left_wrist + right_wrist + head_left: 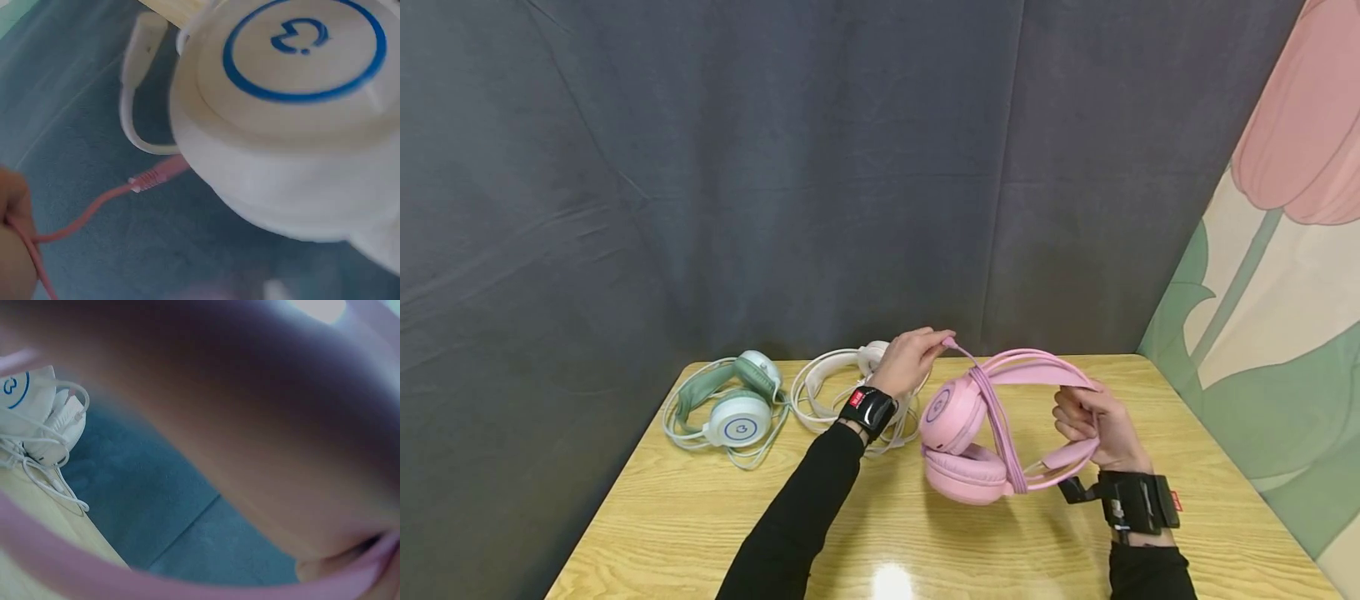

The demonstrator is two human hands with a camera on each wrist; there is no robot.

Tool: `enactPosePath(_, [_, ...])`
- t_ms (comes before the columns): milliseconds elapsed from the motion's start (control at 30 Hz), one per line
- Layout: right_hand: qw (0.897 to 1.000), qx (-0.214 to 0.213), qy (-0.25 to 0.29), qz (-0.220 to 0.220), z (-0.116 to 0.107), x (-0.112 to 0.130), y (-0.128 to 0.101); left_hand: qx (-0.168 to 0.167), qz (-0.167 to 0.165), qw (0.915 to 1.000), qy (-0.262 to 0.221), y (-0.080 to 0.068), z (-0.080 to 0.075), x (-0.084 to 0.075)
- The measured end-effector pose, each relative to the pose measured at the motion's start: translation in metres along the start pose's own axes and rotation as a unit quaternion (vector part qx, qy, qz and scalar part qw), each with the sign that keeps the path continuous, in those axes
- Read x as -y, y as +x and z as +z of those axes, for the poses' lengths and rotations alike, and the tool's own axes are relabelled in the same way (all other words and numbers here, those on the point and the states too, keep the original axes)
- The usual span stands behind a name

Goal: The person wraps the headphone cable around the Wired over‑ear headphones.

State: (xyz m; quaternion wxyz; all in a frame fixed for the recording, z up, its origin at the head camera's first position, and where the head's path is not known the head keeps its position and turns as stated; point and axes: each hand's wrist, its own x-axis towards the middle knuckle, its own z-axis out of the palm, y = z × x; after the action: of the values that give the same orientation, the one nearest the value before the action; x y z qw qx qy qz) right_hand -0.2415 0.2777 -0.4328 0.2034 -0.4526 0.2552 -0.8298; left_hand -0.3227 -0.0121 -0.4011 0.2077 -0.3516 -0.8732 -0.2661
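My right hand (1101, 421) grips the headband of pink headphones (953, 417), held up over the table with the ear cups toward the left. The pink cable (1000, 421) is wound in several turns around the headphones beside the cups. At its loose end, my left hand (910, 362) pinches the cable near the pink connector (951, 342). In the left wrist view, that cable runs between the fingers (17, 225), and its connector overlaps the edge of a white ear cup (275, 162). White headphones (820, 392) lie behind my left hand, partly hidden by it.
Green and white headphones (741, 421) with their cable lie at the table's left back. The wooden table (970, 558) ends against a dark grey curtain (850, 167). A wall with a painted tulip (1300, 142) borders the right side.
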Motion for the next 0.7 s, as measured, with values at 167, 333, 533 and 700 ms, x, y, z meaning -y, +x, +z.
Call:
enactPosePath(167, [1.000,0.002,0.011,0.024,0.001,-0.004,0.003,-0.007,-0.003,0.9984,0.056,0.001,0.003,0.003])
enactPosePath(333, [0.998,0.002,0.049,0.030,0.001,-0.005,0.003,0.049,0.013,0.9968,0.061,-0.001,0.011,0.003])
enactPosePath(533, [0.987,-0.009,0.158,0.027,0.000,-0.003,0.001,0.099,0.051,0.9884,0.103,-0.007,0.020,0.004])
enactPosePath(700, [0.978,-0.024,0.208,0.014,-0.001,0.002,-0.002,0.104,0.056,0.9847,0.128,-0.010,0.021,0.003])
